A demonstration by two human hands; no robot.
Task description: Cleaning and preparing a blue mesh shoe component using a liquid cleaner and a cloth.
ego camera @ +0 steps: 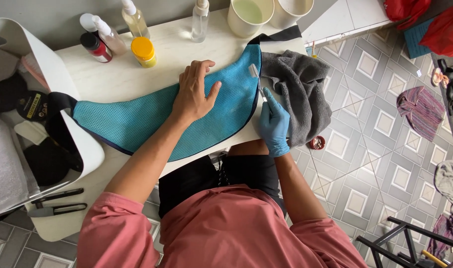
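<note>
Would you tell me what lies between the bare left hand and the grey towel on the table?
In the head view, between the left hand and the grey towel lie blue mesh fabric and the toothbrush held by the gloved right hand.

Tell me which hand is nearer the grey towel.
Right. The gloved right hand holds a toothbrush against the towel's left edge, touching or nearly so. The bare left hand lies flat on the blue mesh bag, farther away.

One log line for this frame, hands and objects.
left hand: flat on blue mesh bag | right hand: gloved, holds toothbrush at bag edge | grey towel beside
</note>
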